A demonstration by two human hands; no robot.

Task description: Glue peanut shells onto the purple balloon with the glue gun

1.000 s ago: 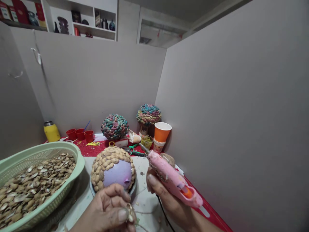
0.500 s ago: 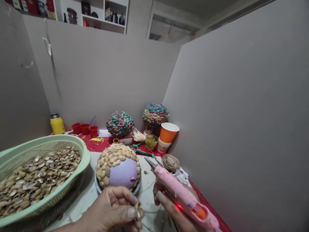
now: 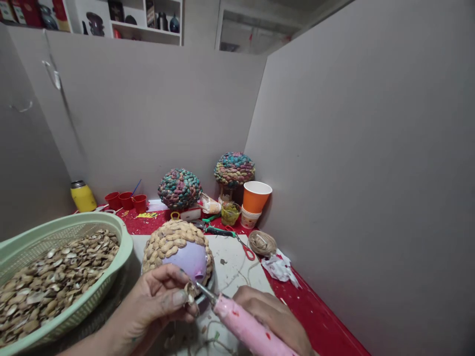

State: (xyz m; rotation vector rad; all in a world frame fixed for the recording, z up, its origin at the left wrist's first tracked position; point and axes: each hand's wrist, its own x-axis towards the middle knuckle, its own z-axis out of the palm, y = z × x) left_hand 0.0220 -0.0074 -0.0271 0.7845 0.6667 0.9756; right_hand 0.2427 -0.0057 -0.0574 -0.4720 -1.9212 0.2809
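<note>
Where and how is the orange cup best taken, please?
I would pinch the orange cup by its wall just below the wide rim, coming from above and the near left, thumb outside, finger inside. Its mouth opens upward, its wall narrows toward the white cups below, and the grey partition seems close on its right.

The glue gun (image 3: pixel 250 324) is showing pink with red spots, the ball (image 3: pixel 187 259) is showing lavender amid tan nutshells (image 3: pixel 168 242), the basket (image 3: pixel 125 240) is looking pale green, and the bumpy domes (image 3: pixel 180 189) are mingling teal and pink in mottled patches
</note>
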